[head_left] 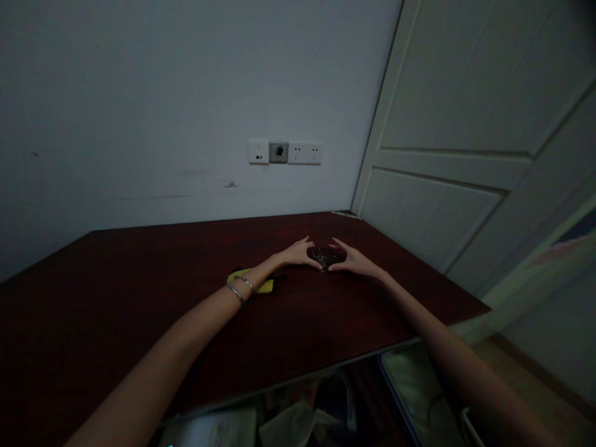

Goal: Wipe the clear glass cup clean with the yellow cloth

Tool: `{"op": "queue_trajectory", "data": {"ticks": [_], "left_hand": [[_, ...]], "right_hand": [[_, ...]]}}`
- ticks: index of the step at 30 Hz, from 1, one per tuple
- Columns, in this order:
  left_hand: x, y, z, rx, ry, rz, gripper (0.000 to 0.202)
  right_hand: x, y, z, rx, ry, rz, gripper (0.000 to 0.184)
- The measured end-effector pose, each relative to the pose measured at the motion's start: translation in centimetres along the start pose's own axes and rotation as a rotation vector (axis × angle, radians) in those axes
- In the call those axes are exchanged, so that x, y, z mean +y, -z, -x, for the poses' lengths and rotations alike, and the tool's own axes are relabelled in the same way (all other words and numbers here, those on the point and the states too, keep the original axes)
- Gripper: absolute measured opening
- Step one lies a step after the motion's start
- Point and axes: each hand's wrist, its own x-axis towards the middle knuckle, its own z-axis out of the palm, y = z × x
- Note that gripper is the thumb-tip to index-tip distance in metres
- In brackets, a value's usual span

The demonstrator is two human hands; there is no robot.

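Observation:
On the dark red tabletop (288, 323) lies a small dark item with shiny, curved, thin edges (323, 256); it is too dim to tell its kind. My left hand (300, 253) curves around its left side, thumb and fingers apart. From the right, my right hand (354, 259) mirrors this shape, its thumb near the left thumb at the item's front. Whether the fingertips touch the item cannot be made out. Under my left wrist, which wears two bracelets (239, 288), is a yellow piece with dark parts (265, 286), partly hidden by the forearm.
Behind the table is a pale wall (186, 112) with sockets and a switch (285, 153). A white panelled door (447, 198) borders the right side. Below the front edge, an open drawer (344, 403) holds several items, including a crumpled pale wrapper (288, 425).

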Motion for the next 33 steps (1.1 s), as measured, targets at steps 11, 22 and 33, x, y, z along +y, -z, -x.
{"op": "queue_trajectory", "data": {"ticks": [11,22,33], "left_hand": [[-0.3,-0.1,0.1,-0.068,-0.040,0.056,0.073],[0.3,2.4,0.7,-0.063,-0.052,0.028,0.070],[-2.9,12.7,9.0,0.023,0.069,-0.052,0.063]], "right_hand": [[0.7,-0.3,-0.3,0.024,-0.001,-0.027,0.109],[-1.0,-0.7,-1.4,0.049,0.014,-0.156,0.105],[-9.1,-7.9,-8.7,0.021,0.173,-0.225,0.104]]}}
